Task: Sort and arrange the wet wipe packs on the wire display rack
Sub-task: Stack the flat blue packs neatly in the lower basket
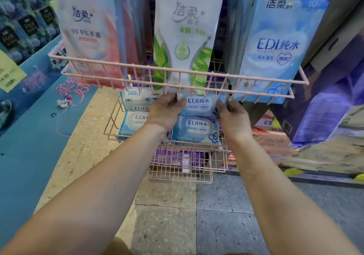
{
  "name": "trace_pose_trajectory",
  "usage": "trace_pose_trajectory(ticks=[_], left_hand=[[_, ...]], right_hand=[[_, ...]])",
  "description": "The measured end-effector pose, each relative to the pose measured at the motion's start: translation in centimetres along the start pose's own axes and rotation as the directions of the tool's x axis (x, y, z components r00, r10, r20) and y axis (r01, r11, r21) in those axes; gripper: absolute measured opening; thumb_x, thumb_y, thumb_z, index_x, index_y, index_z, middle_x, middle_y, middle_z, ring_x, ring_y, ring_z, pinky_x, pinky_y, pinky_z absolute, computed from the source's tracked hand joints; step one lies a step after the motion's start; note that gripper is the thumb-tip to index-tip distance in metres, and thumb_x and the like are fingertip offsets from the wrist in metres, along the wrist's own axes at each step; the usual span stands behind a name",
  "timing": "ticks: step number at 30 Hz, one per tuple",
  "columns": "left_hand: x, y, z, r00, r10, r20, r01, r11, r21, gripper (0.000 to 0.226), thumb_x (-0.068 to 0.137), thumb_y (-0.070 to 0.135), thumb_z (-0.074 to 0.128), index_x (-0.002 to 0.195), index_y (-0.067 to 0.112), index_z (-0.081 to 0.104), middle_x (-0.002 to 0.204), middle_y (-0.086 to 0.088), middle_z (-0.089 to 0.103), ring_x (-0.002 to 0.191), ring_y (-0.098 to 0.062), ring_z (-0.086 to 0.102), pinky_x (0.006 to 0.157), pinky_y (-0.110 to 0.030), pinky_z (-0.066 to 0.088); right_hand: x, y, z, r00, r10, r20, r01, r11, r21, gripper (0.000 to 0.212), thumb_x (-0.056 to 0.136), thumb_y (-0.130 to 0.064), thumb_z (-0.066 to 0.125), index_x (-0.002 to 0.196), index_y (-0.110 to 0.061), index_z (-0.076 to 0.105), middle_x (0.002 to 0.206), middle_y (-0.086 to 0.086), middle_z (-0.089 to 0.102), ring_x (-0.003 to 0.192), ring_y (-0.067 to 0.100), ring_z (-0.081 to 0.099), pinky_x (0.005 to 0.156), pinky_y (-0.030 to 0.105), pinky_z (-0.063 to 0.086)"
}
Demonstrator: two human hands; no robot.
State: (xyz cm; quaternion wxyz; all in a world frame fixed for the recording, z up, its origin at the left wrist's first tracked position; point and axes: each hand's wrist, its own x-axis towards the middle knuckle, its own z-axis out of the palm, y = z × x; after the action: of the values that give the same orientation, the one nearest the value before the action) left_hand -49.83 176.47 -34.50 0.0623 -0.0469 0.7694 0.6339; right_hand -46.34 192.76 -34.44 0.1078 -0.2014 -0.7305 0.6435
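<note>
A pink wire display rack (177,72) has an upper basket and a lower basket (112,120). Both my hands hold one blue EDI wet wipe pack (199,104) just under the upper basket's front rail: my left hand (165,111) grips its left end, my right hand (232,116) its right end. Under it lies another blue EDI pack (197,130) in the lower basket. More EDI packs (136,109) are stacked to the left in the same basket. The held pack's edges are hidden by my fingers.
Tall hanging packs fill the upper basket: a red-white one (88,32), a green-white one (185,34), a blue EDI one (275,46). A lowest wire shelf (181,168) sits near the floor. Cardboard boxes (325,152) stand at right, a blue floor mat (29,136) at left.
</note>
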Motion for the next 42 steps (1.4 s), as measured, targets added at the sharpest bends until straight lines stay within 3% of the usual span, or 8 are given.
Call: trace_pose_trajectory(ticks=[4,14,21,24,27,31,36,42], left_hand=[[1.2,-1.2,1.6,0.994,0.052,0.099,-0.077,0.957,0.279,0.030,0.095,0.026,0.051,0.120,0.010,0.057,0.109,-0.003,0.064,0.091,-0.017,0.059,0.079,-0.026,0.046],[1.0,-1.2,2.7,0.995,-0.075,0.069,0.051,0.954,0.296,0.030,0.087,0.018,0.053,0.117,0.017,0.051,0.101,-0.006,0.065,0.085,-0.023,0.065,0.081,-0.044,0.057],[-0.3,-0.7,0.6,0.981,-0.068,0.184,0.015,0.961,0.276,0.023,0.089,0.020,0.055,0.110,0.016,0.062,0.104,-0.001,0.069,0.093,-0.017,0.064,0.086,-0.033,0.053],[-0.6,-1.0,-3.2,0.962,0.138,-0.234,-0.103,0.983,0.154,0.024,0.090,0.006,0.051,0.109,0.007,0.064,0.090,0.004,0.062,0.077,-0.006,0.056,0.067,-0.006,0.041],[0.9,-2.1,-7.7,0.844,0.004,-0.536,0.048,0.995,0.083,0.034,0.088,0.004,0.050,0.122,0.006,0.054,0.103,-0.002,0.059,0.090,-0.015,0.054,0.072,-0.010,0.038],[3.1,-2.8,-9.1,0.975,-0.023,-0.222,0.082,0.962,0.261,0.028,0.079,0.016,0.050,0.105,0.019,0.062,0.094,0.000,0.068,0.095,-0.025,0.062,0.090,-0.035,0.049],[2.9,-2.4,-8.9,0.974,0.098,-0.204,-0.040,0.962,0.270,0.042,0.091,0.015,0.060,0.130,0.004,0.050,0.101,0.008,0.053,0.096,-0.013,0.051,0.084,-0.020,0.038],[3.1,-3.3,-9.0,0.976,0.158,-0.151,-0.110,0.952,0.287,0.021,0.085,0.034,0.067,0.077,0.020,0.053,0.071,0.000,0.053,0.065,-0.015,0.048,0.061,-0.028,0.043]], right_hand=[[2.2,1.5,0.8,0.997,0.047,0.056,-0.017,0.894,-0.448,0.028,0.099,-0.024,0.042,0.118,-0.009,0.056,0.112,0.017,0.063,0.098,0.031,0.058,0.074,0.029,0.039],[2.6,1.5,1.1,0.970,0.185,0.156,-0.090,0.874,-0.478,0.028,0.098,-0.022,0.039,0.115,-0.009,0.057,0.112,0.017,0.064,0.100,0.035,0.062,0.088,0.046,0.052],[2.5,2.5,0.5,0.987,0.144,0.067,-0.106,0.911,-0.398,0.028,0.097,-0.027,0.043,0.116,-0.012,0.058,0.109,0.016,0.066,0.098,0.035,0.063,0.086,0.046,0.054],[2.5,2.4,0.2,0.991,0.120,0.060,-0.086,0.911,-0.404,0.028,0.097,-0.031,0.042,0.118,-0.016,0.053,0.108,0.015,0.066,0.093,0.033,0.063,0.084,0.045,0.054],[2.4,2.7,0.4,0.991,0.105,0.080,-0.064,0.911,-0.406,0.024,0.093,-0.019,0.047,0.116,-0.021,0.054,0.098,0.008,0.065,0.081,0.025,0.060,0.071,0.032,0.049],[2.2,2.9,1.1,0.993,0.081,0.080,-0.047,0.932,-0.358,0.028,0.093,-0.018,0.049,0.119,-0.019,0.058,0.098,0.009,0.067,0.083,0.026,0.063,0.070,0.031,0.049],[2.7,2.9,1.3,0.998,0.047,0.046,-0.029,0.946,-0.323,0.012,0.096,-0.025,0.051,0.098,-0.019,0.062,0.084,0.004,0.064,0.066,0.016,0.059,0.055,0.022,0.046],[3.2,3.6,1.5,0.998,0.051,0.022,-0.045,0.971,-0.234,0.019,0.094,-0.030,0.056,0.099,-0.013,0.064,0.076,-0.001,0.063,0.072,0.023,0.063,0.057,0.022,0.047]])
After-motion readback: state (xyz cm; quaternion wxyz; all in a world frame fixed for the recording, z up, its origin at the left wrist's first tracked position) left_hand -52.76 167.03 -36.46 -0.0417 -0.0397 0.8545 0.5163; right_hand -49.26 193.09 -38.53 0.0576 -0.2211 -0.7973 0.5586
